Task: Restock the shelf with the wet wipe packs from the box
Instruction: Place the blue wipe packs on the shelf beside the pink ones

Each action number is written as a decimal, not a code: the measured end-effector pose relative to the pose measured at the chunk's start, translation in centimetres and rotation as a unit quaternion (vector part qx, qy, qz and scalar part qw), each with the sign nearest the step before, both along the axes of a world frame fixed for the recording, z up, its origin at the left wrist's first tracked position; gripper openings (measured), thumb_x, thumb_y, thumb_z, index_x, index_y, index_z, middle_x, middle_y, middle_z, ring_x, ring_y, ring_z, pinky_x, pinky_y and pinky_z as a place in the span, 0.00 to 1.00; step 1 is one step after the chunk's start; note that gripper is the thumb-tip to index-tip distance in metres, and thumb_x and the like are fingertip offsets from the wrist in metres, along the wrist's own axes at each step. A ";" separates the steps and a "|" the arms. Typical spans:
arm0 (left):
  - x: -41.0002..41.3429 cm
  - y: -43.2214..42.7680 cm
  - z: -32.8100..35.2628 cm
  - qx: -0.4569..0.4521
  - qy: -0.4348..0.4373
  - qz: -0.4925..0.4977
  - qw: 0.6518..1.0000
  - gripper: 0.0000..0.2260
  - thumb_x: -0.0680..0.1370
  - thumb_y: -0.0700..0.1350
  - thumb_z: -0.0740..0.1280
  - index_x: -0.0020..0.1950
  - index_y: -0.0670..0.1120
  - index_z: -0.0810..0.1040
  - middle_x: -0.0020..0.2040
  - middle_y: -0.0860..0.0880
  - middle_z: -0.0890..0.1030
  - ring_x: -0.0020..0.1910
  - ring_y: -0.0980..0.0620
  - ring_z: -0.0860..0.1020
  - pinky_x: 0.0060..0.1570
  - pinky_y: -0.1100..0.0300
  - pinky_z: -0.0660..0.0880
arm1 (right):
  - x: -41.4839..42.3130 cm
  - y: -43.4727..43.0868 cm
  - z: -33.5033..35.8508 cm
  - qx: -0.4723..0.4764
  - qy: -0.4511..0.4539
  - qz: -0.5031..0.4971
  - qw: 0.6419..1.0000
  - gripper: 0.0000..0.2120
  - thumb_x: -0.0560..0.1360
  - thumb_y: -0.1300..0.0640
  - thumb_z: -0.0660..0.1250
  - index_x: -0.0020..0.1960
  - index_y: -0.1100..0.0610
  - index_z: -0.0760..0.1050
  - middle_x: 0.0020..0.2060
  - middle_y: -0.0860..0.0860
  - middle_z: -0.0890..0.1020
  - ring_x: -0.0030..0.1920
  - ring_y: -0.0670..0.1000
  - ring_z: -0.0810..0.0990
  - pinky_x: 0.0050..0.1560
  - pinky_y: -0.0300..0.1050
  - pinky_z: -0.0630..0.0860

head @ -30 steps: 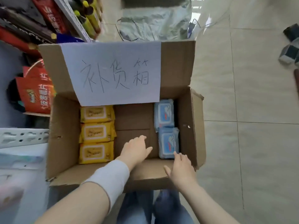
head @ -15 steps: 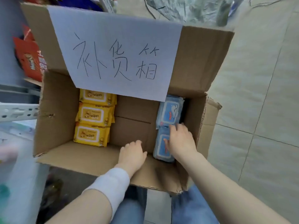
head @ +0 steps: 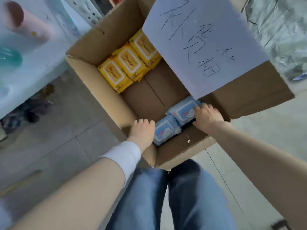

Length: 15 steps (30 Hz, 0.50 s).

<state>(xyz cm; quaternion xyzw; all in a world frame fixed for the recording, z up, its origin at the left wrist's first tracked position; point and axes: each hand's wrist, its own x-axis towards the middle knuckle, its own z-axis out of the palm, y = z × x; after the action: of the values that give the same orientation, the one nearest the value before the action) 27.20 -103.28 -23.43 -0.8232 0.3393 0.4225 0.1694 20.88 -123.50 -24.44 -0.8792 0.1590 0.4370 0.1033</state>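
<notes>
Wet wipe packs all in the cardboard box (head: pixel 106 112) as yet: three yellow packs (head: pixel 127 61) in a row along its far-left wall, two blue packs touching each other in the near-right corner. None visibly on the shelf (head: pixel 33 63) at far left, so restocking judged barely begun, five packs left to move. Right hand (head: pixel 207 117) laid over the farther blue pack (head: pixel 184 109), fingers curled at its edge; closed grip or mere touch impossible to tell. Left hand (head: pixel 143 131) spread flat on the box's near rim, just beside the nearer blue pack (head: pixel 166 131), holding nothing. Bare cardboard floor between the two colour groups, giving free room for lifting straight up. Far flap with the paper sign (head: pixel 207 39) overhanging the blue pack's far end, a likely snag. Open floor between box and shelf.
</notes>
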 end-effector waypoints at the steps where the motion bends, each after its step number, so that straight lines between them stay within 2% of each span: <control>1: -0.3 0.5 -0.9 0.004 0.016 0.062 0.998 0.17 0.78 0.47 0.60 0.66 0.45 0.66 0.64 0.43 0.73 0.64 0.43 0.70 0.60 0.52 0.66 | 0.5 -0.3 -0.8 0.000 0.009 -0.009 1.000 0.21 0.78 0.54 0.59 0.70 0.58 0.62 0.65 0.59 0.68 0.65 0.59 0.68 0.61 0.51 0.68; 4: -1.5 1.2 -4.0 0.011 0.075 0.214 0.974 0.24 0.76 0.52 0.66 0.68 0.43 0.65 0.65 0.41 0.71 0.65 0.42 0.70 0.61 0.52 0.67 | 1.3 -1.2 -3.6 0.011 0.055 0.018 0.998 0.30 0.76 0.52 0.65 0.72 0.59 0.57 0.67 0.59 0.65 0.66 0.59 0.67 0.61 0.51 0.69; 7: -2.9 1.3 -7.7 0.009 0.123 0.303 0.945 0.30 0.72 0.51 0.70 0.68 0.42 0.64 0.65 0.41 0.71 0.65 0.42 0.69 0.63 0.53 0.67 | 1.7 -1.9 -6.2 -0.003 0.072 0.138 0.988 0.38 0.73 0.50 0.69 0.74 0.60 0.52 0.71 0.59 0.61 0.69 0.59 0.64 0.65 0.51 0.67; 11: -4.0 0.9 -12.8 0.028 0.125 0.304 0.944 0.36 0.68 0.51 0.74 0.70 0.41 0.61 0.65 0.40 0.69 0.65 0.41 0.69 0.63 0.52 0.67 | 2.8 -2.8 -10.0 -0.029 0.075 0.286 0.955 0.41 0.76 0.52 0.66 0.76 0.61 0.43 0.75 0.61 0.53 0.74 0.60 0.55 0.71 0.50 0.58; 13: -4.1 1.0 -14.4 0.031 0.105 0.278 0.954 0.36 0.67 0.53 0.75 0.68 0.41 0.63 0.63 0.40 0.70 0.62 0.41 0.70 0.62 0.52 0.68 | 3.8 -2.5 -11.5 -0.045 0.089 0.345 0.933 0.42 0.75 0.52 0.66 0.76 0.62 0.42 0.73 0.61 0.55 0.73 0.60 0.56 0.72 0.51 0.57; 15: -4.1 1.1 -15.9 0.035 0.092 0.243 0.965 0.36 0.65 0.53 0.76 0.66 0.41 0.64 0.62 0.41 0.71 0.60 0.42 0.71 0.60 0.53 0.69 | 5.1 -2.1 -12.5 -0.067 0.101 0.400 0.909 0.45 0.72 0.50 0.71 0.75 0.64 0.47 0.70 0.62 0.60 0.71 0.61 0.59 0.71 0.50 0.57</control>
<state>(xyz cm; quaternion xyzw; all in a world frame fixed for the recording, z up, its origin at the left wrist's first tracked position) 23.08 -102.19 -39.36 -0.8318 0.1282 0.5368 0.0586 26.03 -125.60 -36.99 -0.8253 -0.1672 0.5163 -0.1559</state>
